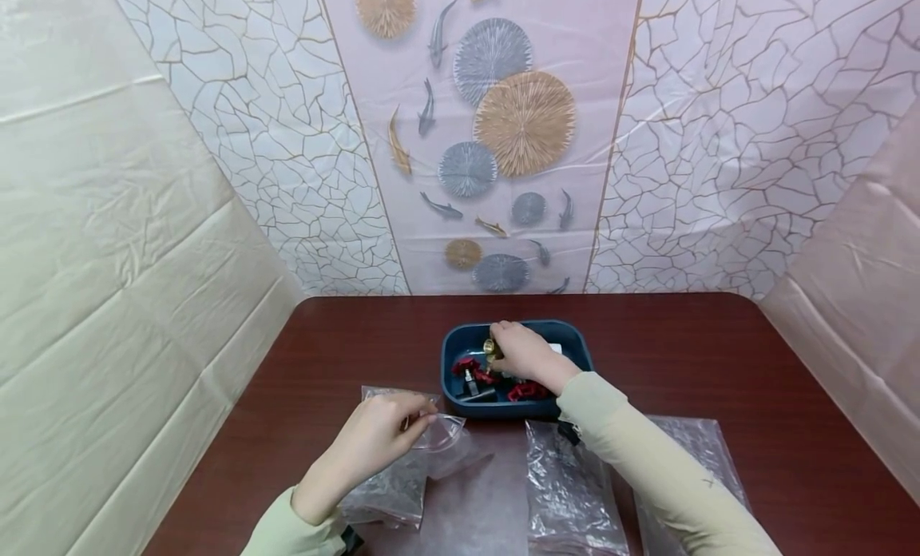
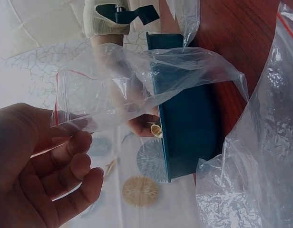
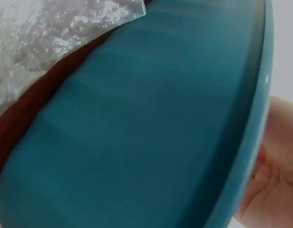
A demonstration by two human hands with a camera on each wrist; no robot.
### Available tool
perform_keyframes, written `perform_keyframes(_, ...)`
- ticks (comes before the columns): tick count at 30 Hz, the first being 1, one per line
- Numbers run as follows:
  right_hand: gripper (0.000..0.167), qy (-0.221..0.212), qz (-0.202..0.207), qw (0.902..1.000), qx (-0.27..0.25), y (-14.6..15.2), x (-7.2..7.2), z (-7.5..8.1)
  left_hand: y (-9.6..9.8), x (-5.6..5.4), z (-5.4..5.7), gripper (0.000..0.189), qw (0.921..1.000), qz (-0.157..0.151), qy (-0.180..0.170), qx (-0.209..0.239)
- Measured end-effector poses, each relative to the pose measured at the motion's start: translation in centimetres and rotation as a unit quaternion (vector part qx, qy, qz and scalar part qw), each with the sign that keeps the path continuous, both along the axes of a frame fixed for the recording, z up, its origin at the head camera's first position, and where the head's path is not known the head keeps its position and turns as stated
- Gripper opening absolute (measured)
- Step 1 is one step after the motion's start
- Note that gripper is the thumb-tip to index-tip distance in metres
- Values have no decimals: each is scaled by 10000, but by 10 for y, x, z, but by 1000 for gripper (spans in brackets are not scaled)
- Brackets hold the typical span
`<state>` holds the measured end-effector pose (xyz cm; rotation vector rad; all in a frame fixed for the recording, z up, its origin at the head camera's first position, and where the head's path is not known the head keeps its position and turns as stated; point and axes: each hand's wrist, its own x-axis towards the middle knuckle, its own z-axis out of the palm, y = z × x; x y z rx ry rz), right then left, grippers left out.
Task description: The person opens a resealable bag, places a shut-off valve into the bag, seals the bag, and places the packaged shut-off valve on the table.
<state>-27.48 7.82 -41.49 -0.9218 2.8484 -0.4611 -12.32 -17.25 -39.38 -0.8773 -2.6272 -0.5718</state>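
My left hand (image 1: 384, 428) pinches the top edge of a clear zip-lock bag (image 2: 127, 88) with a red seal line, between thumb and forefinger; the other fingers are loosely bent. The bag hangs in front of a dark blue plastic tray (image 1: 496, 411). Over the tray's inside, my right hand (image 1: 528, 352) grips a brass-coloured fitting (image 1: 489, 347) with a round open end. Red-handled parts (image 1: 528, 391) and a black-and-silver piece (image 1: 470, 383) lie in the tray. In the right wrist view the tray wall (image 3: 137, 118) hides most of that hand and all of the fitting.
Several clear plastic bags lie on the dark red-brown table (image 1: 359, 332): one flat bag (image 1: 391, 492) below my left hand, one (image 1: 571, 484) in front of the tray, another (image 1: 700, 444) under my right forearm. A patterned cloth wall (image 1: 496, 244) stands behind the table.
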Motion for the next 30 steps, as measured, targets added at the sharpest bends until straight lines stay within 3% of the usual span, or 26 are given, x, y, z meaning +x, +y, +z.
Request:
perform_keyframes(7, 31, -497, 170, 9968, -608, 11, -7, -11, -1, 3, -2, 5, 10000, -41, -37, 33)
perform_keyframes(13, 21, -352, 623, 9946, -756, 17, -9, -11, -1, 4, 0, 5, 10000, -61, -56, 52)
perform_keyframes(25, 19, -241, 680, 9887, -1312, 31, 2, -13, 6, 2, 2, 5, 9997, 21, -239, 45)
perform_keyframes(30, 21, -128, 562, 9845, -1658, 37, 7, -7, 7, 0, 3, 4, 9999, -14, -148, 56)
